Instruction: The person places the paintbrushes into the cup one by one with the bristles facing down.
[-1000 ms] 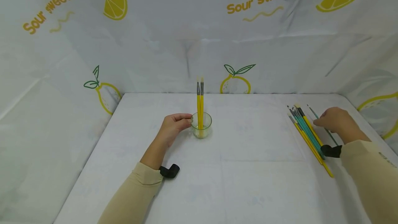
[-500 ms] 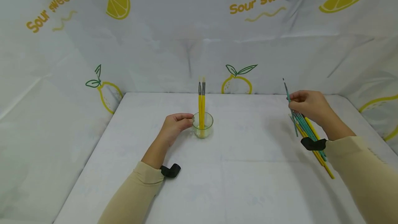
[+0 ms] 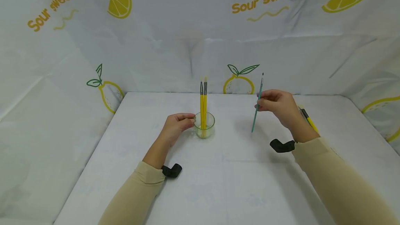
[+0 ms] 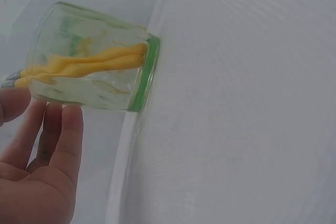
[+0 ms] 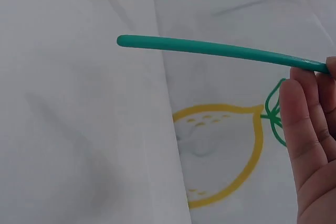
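Observation:
A clear glass cup (image 3: 204,131) stands upright on the white table. Two yellow-handled paintbrushes (image 3: 203,105) lean inside it, bristles up. At the cup's left side, my left hand (image 3: 176,127) holds it with thumb and fingertips near the rim; in the left wrist view, fingertips (image 4: 72,116) touch the outer wall. To the right of the cup, my right hand (image 3: 279,108) pinches a thin teal paintbrush (image 3: 255,115) above the table, dark tip up. The right wrist view shows its teal handle (image 5: 210,47) reaching out past the fingers.
Behind the right wrist lie other paintbrushes (image 3: 310,120), mostly hidden by the arm. A white cloth backdrop (image 3: 162,55) with lemon prints rises at the table's back edge. Each wrist wears a black strap piece (image 3: 172,171).
The right hand has lifted the teal paintbrush off the table at the right and carried it left towards the cup. My left hand stays at the cup.

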Available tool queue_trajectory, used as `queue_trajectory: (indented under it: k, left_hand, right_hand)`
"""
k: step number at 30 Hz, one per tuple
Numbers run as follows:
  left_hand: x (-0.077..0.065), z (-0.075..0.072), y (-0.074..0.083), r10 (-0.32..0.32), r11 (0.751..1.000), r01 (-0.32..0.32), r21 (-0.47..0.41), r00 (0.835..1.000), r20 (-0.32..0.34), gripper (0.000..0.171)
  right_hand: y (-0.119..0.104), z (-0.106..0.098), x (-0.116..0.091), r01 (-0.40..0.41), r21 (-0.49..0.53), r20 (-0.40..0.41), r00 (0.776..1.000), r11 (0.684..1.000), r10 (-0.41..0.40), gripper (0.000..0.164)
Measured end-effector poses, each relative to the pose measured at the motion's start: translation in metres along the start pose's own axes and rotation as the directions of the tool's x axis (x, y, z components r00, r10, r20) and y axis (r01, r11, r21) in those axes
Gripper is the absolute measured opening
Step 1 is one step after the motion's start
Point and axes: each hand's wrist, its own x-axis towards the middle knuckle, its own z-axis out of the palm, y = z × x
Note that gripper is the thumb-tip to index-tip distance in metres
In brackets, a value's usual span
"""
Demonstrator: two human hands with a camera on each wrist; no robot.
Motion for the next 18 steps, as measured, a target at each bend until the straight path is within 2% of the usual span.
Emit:
queue_trajectory:
  k: [3, 8, 12, 18]
  left_hand:
    - [0.0, 0.0, 0.0, 0.009, 1.0, -0.008, -0.027, 1.0, 0.005, 0.027]
    - [0.0, 0.0, -0.001, 0.019, 0.999, -0.019, -0.042, 1.0, 0.018, 0.027]
    - [0.001, 0.0, -0.001, 0.016, 1.0, -0.015, -0.022, 1.0, 0.023, 0.028]
    - [0.0, -0.002, 0.0, 0.001, 1.0, 0.0, -0.028, 0.999, 0.036, 0.031]
  right_hand:
    - [0.0, 0.016, 0.004, 0.027, 0.155, 0.003, 1.0, 0.988, -0.028, 0.02]
    - [-0.008, 0.04, 0.012, 0.051, 0.321, 0.017, 0.998, 0.946, -0.059, 0.014]
    - [-0.018, 0.057, 0.017, 0.086, 0.388, 0.015, 0.995, 0.918, -0.1, 0.009]
    - [-0.026, 0.08, 0.024, 0.164, 0.427, -0.019, 0.985, 0.889, -0.173, 0.016]
